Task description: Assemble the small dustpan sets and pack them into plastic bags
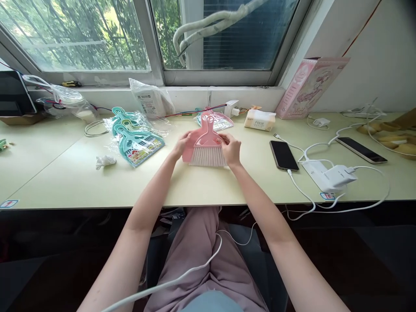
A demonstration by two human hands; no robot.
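A small pink hand brush [208, 152] with pale bristles lies against a pink dustpan [187, 151], both with their handles pointing away from me. My left hand [182, 145] is closed on the dustpan's left edge. On the other side, my right hand [231, 149] grips the right end of the brush head, its fingers curled over the pink plastic. Left of my hands lie teal dustpan-and-brush sets [138, 143] in clear plastic wrap. Behind the pink pair is another wrapped pink set [221, 119].
A black phone [284, 155], a white power strip [321, 175] and loose cables lie at the right. A tissue pack [260, 120] and a pink box [308, 89] stand at the back. Crumpled white tissue [105, 162] lies at left. A white cable [182, 273] crosses my lap.
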